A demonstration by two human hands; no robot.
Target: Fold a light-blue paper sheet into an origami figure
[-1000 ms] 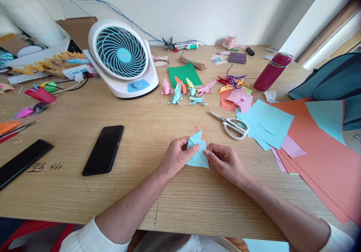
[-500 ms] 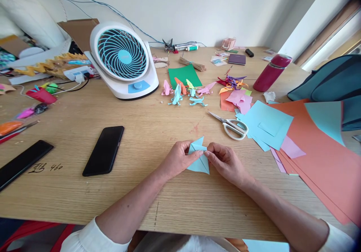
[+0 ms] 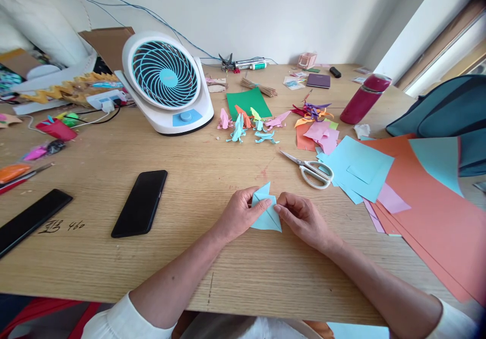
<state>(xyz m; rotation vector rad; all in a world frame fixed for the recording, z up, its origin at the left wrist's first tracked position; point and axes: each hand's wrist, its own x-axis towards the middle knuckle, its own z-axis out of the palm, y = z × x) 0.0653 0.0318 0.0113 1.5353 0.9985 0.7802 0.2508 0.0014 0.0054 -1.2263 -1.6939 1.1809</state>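
A light blue sheet of origami paper (image 3: 267, 219), partly folded with creases and a point sticking up at its top, is between my hands just above the table. My left hand (image 3: 243, 210) grips its left side, thumb lying across the front and fingers behind. At the paper's right edge, my right hand (image 3: 301, 217) is closed, thumb and forefinger pinching that edge. Beyond my hands stand several small folded paper figures (image 3: 238, 129) in blue, pink, orange and green. White-handled scissors (image 3: 316, 173) lie to the right of them, blades pointing left.
Blue paper squares (image 3: 364, 164) and large orange sheets (image 3: 436, 217) cover the right side. A white fan (image 3: 190, 119) stands at the back left, near a black phone (image 3: 139, 203). A red flask (image 3: 365, 98) stands by a teal bag (image 3: 440, 109). Paper scraps (image 3: 322, 134) lie near the scissors.
The flap at the paper's upper right, earlier pinched between both thumbs, now lies differently. My right fingers have shifted slightly down along the edge, and the left thumb has moved slightly left.
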